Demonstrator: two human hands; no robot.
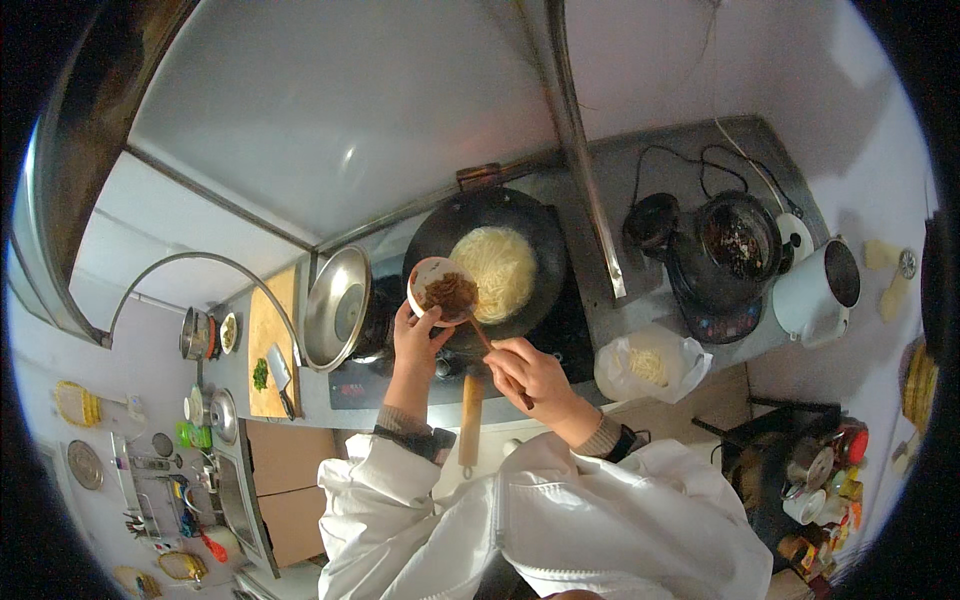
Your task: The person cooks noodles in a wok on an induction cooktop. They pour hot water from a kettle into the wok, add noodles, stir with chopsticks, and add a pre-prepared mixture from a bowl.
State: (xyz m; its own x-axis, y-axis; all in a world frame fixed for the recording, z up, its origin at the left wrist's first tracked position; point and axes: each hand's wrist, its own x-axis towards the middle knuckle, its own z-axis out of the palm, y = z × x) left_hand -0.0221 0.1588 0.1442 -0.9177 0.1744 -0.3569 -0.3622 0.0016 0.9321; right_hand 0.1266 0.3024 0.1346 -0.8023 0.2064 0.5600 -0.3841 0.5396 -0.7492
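Note:
My left hand [417, 337] holds a small white bowl [422, 274] tilted over the left part of a black wok [544, 247]. Brown shredded food [450, 292] lies in the bowl. In my right hand [529, 375] is a slim brown utensil [481, 334], its upper end at the bowl's rim; whether it is a spoon or chopsticks I cannot tell. Pale noodle-like strands [495, 274] fill the middle of the wok, partly hidden by the bowl. The wok's wooden handle [470, 420] points towards me.
Left of the wok, a steel lid [339, 307] leans upright. A cleaver [279, 371] and chopped greens [260, 373] lie on a wooden board [262, 319]. To the right are a plastic bag of pale strands [646, 366], a dark pan [739, 240] and a white kettle-like container [806, 292].

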